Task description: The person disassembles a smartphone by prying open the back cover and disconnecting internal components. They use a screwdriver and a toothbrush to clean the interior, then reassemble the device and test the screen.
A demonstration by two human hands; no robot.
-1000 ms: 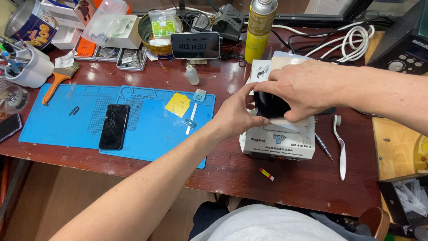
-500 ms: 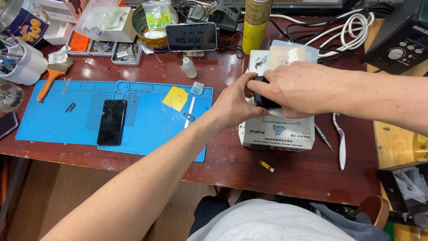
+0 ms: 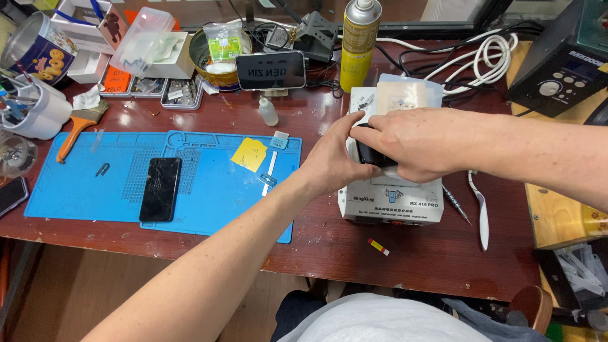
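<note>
My left hand (image 3: 332,161) and my right hand (image 3: 415,144) both grip a small black flat device (image 3: 370,155) that lies on top of a white box-shaped machine (image 3: 392,202) on the dark red table. The right hand covers most of the device; the left thumb and fingers pinch its left edge. A black phone with a cracked screen (image 3: 160,189) lies on the blue work mat (image 3: 209,190) to the left, away from both hands.
A yellow sticky note (image 3: 249,154) and a thin metal tool (image 3: 270,172) lie on the mat. Behind stand a yellow spray can (image 3: 360,44), a small dropper bottle (image 3: 268,111), parts trays and coiled white cables (image 3: 491,63). White tweezers (image 3: 481,212) lie right of the machine.
Both hands stay on the black device atop the white machine; the view has shifted slightly down and the fingers have closed more tightly around the device.
</note>
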